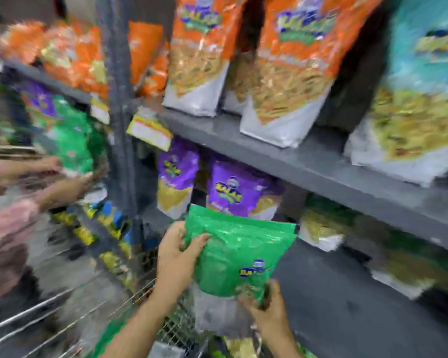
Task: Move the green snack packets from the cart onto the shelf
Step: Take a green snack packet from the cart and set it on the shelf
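I hold one green snack packet (237,251) in both hands, above the wire cart (130,306) and in front of the lower grey shelf (334,293). My left hand (177,257) grips its upper left edge. My right hand (265,306) grips its lower right corner. The packet is tilted, its top toward the shelf. More green packets (403,257) lie blurred at the right of the lower shelf. The whole view is motion-blurred.
Purple packets (233,189) stand at the back of the lower shelf. Orange packets (290,60) and a teal one (419,86) fill the upper shelf (308,156). At the left another person's arms (62,187) reach near a green packet (68,135). A grey upright post (119,99) divides the racks.
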The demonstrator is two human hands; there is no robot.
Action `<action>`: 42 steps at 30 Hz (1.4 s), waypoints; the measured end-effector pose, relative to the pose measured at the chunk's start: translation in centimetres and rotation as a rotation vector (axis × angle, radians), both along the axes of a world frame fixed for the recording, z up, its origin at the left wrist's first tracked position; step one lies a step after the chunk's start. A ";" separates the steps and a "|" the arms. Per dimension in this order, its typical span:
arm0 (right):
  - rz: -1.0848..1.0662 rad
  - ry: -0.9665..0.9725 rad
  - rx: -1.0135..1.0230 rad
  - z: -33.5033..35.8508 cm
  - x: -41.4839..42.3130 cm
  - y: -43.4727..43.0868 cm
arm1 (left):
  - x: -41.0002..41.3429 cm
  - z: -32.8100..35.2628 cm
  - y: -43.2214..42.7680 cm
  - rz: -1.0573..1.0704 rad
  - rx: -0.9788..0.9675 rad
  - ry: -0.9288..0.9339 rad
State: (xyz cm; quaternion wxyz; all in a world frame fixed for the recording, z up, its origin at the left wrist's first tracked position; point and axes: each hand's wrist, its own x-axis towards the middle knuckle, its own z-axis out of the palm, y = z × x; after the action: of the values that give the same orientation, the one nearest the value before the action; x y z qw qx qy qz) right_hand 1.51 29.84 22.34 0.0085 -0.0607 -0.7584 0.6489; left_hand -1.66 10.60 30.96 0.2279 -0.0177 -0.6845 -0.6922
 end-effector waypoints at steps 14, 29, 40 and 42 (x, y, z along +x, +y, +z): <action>-0.378 0.168 0.130 4.0 -6.3 16.8 | -11.3 6.4 18.4 -0.275 0.034 -0.103; -0.110 -0.027 -0.290 1.0 -10.3 21.1 | -12.3 -4.9 22.9 0.009 0.502 -0.505; -0.151 -0.145 -0.081 -1.1 -9.4 21.0 | -14.7 -11.0 26.5 -0.190 0.572 -0.683; -0.215 -0.175 -0.034 -1.0 -10.8 21.6 | -13.6 -9.5 26.5 -0.098 0.524 -0.683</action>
State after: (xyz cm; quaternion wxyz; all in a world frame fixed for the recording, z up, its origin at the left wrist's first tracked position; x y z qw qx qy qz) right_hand -9.30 51.44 21.33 0.0109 -0.1980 -0.7344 0.6491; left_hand -15.29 37.11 21.44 -0.0480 0.2383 -0.5200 -0.8188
